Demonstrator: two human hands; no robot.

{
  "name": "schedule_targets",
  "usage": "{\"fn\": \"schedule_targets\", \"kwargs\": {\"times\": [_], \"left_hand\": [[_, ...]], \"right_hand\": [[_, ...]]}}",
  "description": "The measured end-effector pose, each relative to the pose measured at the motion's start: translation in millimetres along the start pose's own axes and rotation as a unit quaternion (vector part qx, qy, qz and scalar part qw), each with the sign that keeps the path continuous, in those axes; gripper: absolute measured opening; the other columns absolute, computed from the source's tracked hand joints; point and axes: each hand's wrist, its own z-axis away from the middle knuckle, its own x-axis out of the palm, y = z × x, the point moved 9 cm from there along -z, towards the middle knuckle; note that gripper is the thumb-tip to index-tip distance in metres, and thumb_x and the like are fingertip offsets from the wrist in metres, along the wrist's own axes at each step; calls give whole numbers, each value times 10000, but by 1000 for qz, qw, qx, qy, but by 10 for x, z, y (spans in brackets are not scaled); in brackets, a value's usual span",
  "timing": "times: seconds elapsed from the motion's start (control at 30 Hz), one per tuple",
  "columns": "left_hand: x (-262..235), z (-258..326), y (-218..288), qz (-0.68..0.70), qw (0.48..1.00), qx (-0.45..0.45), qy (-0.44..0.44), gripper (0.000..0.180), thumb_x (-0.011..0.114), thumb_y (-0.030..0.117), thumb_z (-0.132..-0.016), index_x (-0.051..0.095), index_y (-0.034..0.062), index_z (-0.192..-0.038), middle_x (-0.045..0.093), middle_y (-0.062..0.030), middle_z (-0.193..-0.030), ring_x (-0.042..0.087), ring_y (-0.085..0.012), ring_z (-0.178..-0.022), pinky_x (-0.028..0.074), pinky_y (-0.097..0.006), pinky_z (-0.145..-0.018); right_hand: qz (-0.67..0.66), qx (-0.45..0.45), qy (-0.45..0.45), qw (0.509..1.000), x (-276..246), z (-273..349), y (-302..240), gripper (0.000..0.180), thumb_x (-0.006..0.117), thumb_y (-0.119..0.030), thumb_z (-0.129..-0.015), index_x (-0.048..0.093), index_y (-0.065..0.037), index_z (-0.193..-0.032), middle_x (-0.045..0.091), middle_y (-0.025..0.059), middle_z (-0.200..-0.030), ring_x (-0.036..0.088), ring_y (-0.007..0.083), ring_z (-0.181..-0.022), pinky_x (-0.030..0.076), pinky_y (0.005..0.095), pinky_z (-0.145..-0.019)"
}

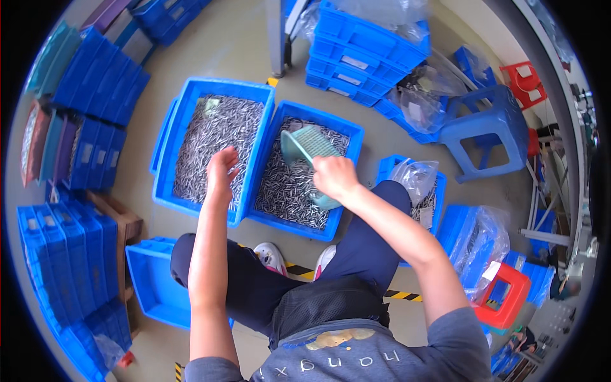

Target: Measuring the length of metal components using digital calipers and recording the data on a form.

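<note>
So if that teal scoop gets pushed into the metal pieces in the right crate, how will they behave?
The small metal pieces lie loose in a deep heap, so they would probably slide and spill around the teal scoop rather than move as a block. A full scoop likely feels heavy for its size. The right hand grips the scoop; its slotted plastic may flex slightly.

My right hand (335, 176) covers the handle of the teal scoop (310, 153), so my grip on it is unseen. My left hand (221, 170) hides its own fingertips. The small metal pieces (213, 137) blur together.
</note>
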Motion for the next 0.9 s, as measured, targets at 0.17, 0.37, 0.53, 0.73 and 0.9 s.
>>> {"fn": "schedule_targets", "kwargs": {"times": [0.17,0.37,0.53,0.73,0.9], "left_hand": [[68,-39,115,-70,997,31,6,333,481,260,-752,561,68,-1013,581,-51,-976,520,-155,-908,383,-326,-789],[198,-202,91,-99,994,27,-30,318,476,267,-748,570,85,-992,578,-43,-968,512,-159,-918,378,-332,-777],[358,-213,127,-130,990,26,-54,321,486,289,-752,572,84,-983,576,-46,-982,512,-155,-933,382,-327,-786],[557,-264,260,-185,973,90,-103,318,482,263,-763,552,78,-1012,574,-34,-982,512,-146,-928,380,-307,-751],[534,-324,535,-137,977,164,-24,129,544,194,-755,502,77,-789,566,-48,-896,498,-123,-807,389,-267,-652]], "right_hand": [[12,-31,-11,999,-209,-62,-273,72,513,-75,-631,576,-44,-649,578,164,-587,599,316,-570,483,430,-527],[59,-54,16,997,-213,-18,-46,39,534,-68,-612,554,-50,-639,582,146,-590,604,298,-568,484,409,-508],[59,-127,17,990,-123,172,-283,64,547,-91,-617,536,-59,-671,576,115,-572,607,248,-546,488,371,-482],[131,-184,100,969,-112,261,-372,68,519,-96,-601,453,-87,-585,506,62,-488,569,192,-459,445,327,-382],[145,-159,197,957,-484,255,-221,89,511,-130,-614,431,-116,-579,460,26,-487,520,154,-427,410,313,-379]]}}
